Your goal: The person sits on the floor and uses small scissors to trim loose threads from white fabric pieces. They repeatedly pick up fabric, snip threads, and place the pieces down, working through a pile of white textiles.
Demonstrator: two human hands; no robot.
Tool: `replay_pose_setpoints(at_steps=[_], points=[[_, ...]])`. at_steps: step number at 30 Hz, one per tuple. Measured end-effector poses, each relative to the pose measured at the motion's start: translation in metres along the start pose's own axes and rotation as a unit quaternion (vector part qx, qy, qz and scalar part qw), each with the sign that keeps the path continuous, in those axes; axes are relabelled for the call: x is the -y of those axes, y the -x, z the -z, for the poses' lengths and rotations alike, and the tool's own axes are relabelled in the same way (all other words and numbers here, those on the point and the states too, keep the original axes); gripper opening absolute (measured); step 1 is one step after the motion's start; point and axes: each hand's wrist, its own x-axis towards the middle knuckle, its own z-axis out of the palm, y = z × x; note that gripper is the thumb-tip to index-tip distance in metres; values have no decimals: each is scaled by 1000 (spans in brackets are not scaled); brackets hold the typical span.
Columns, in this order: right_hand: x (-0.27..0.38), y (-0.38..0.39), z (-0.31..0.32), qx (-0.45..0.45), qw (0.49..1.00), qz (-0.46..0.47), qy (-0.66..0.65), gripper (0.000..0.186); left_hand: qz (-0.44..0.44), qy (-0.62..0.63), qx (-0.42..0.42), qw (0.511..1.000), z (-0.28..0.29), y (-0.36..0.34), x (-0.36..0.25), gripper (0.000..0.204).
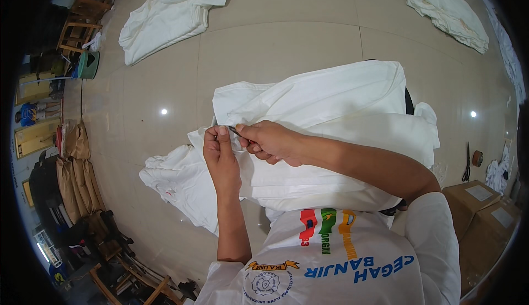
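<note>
While right fingers (264, 154) clasp dark tool (233, 132), white cloth (341, 90) lies creased.

Matt creased cloth garment (352, 84), smooth glossy floor tiles (275, 46), matt cardboard boxes (487, 236)

right fingers (243, 129) hold a small dark tool (233, 131) over white cloth (325, 98), near left fingers (223, 132)

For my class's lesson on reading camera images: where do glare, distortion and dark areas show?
Head view: a glare spot left of the white cloth, another right of it, both on the tiled floor; a far tile seam bows; the corners go black; the dark tool in the right hand is too small to identify.
</note>
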Motion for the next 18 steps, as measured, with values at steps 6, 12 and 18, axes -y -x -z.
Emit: replay_pose_setpoints(at_steps=[6, 12, 18], points=[[-1, 1, 1, -6, 1000, -10, -9, 48, -1, -1, -12, 1000, 1, 0, 3, 24], [1, 13, 5, -17, 999, -12, -38, 48, 36, -16, 9, 999, -3, 8, -15, 21], [0, 14, 8, -17, 998, -11, -52, 50, -1, -13, 0, 1000, -7, 8, -15, 20]])
